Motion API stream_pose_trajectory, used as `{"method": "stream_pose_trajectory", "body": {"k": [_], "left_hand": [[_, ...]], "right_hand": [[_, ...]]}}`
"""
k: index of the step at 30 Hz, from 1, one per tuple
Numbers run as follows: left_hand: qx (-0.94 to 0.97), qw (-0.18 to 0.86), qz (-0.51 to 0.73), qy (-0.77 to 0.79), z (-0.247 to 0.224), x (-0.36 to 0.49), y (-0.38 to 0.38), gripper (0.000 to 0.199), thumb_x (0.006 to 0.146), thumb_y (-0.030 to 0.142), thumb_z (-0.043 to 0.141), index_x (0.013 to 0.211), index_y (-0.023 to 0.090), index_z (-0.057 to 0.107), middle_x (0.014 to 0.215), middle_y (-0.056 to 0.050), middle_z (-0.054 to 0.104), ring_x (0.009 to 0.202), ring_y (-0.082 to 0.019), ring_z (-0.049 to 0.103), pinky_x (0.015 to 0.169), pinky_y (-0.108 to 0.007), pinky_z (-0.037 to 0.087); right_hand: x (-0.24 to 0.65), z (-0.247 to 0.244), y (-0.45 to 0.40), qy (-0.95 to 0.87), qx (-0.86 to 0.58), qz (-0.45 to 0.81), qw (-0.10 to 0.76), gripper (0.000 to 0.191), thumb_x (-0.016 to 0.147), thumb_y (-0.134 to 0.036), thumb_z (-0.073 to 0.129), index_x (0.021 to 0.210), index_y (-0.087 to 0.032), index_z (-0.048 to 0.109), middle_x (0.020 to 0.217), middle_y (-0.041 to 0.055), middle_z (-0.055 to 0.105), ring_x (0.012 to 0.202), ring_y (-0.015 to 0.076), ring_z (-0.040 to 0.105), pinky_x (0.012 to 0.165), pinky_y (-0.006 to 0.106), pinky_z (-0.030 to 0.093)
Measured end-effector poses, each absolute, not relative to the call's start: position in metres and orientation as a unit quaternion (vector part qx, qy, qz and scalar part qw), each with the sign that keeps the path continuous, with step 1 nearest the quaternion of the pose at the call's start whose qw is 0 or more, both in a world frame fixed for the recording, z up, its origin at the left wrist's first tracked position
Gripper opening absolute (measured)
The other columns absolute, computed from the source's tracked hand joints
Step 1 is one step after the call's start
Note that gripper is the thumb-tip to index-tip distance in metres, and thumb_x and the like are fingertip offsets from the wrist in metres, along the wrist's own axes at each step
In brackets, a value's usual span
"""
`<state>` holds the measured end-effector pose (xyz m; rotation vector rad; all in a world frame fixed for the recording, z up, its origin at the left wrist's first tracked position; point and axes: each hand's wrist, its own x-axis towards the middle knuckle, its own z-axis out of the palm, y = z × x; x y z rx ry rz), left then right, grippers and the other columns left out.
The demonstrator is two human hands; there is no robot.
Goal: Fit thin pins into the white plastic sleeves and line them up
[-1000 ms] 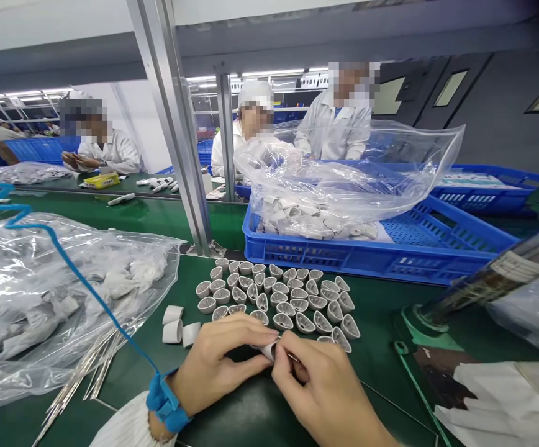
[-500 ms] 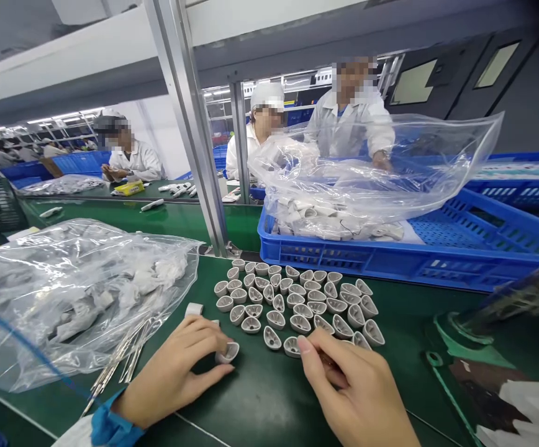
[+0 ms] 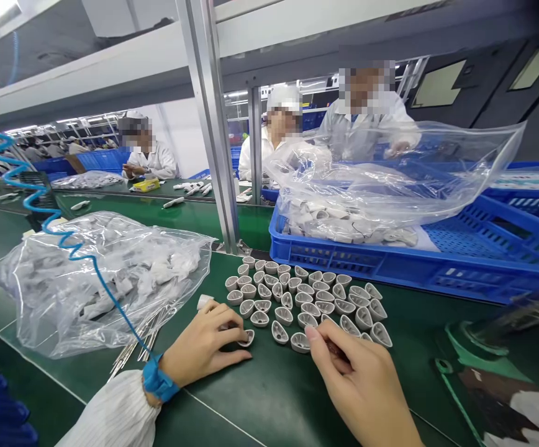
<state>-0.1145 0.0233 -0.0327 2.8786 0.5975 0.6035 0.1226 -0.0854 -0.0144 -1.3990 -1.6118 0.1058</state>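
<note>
My left hand (image 3: 208, 345), with a blue wrist strap (image 3: 160, 379), has its fingers curled over a small grey teardrop-shaped cup (image 3: 248, 338) at the table surface. The thumb lies stretched out below the cup. My right hand (image 3: 360, 375) is closed, thumb and index finger together, beside another grey cup (image 3: 300, 343) at the front of the group. Whatever lies inside its curled fingers is hidden. Several rows of similar cups, hollow side up, cover the green table (image 3: 260, 397) beyond both hands. A pale piece (image 3: 204, 302) shows behind my left hand.
A clear bag of pale parts (image 3: 111, 273) lies left, with thin metal rods (image 3: 132, 354) beside it. A blue coiled cord (image 3: 71, 239) runs to the strap. Behind the cups stands a blue crate (image 3: 335, 257). A green metal base (image 3: 479, 347) is right. Co-workers sit and stand beyond.
The view has shifted, so the scene sits further right. My left hand has moved slightly right with its cup, closer to the rows. My right hand stays beside the front cup.
</note>
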Motion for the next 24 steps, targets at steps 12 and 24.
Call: {"method": "stream_pose_trajectory", "body": {"k": [12, 24], "left_hand": [[0.938, 0.065, 0.208, 0.269, -0.021, -0.117, 0.022, 0.025, 0.092, 0.043, 0.066, 0.097, 0.019, 0.063, 0.094, -0.005, 0.066, 0.084, -0.02, 0.058, 0.077, -0.035, 0.043], [0.902, -0.006, 0.132, 0.412, -0.032, -0.141, 0.026, 0.049, 0.094, 0.055, 0.055, 0.135, 0.028, 0.054, 0.131, -0.008, 0.058, 0.121, -0.034, 0.048, 0.098, -0.054, 0.039]], "right_hand": [[0.125, -0.015, -0.085, -0.642, -0.601, 0.072, 0.471, 0.044, 0.101, -0.039, 0.046, 0.063, -0.02, 0.035, 0.053, -0.0046, 0.026, 0.045, 0.0095, 0.026, 0.041, 0.024, 0.021], [0.125, -0.014, -0.087, -0.651, -0.59, 0.109, 0.466, 0.04, 0.105, -0.041, 0.041, 0.071, -0.021, 0.049, 0.056, -0.0046, 0.041, 0.045, 0.0107, 0.036, 0.042, 0.024, 0.026]]}}
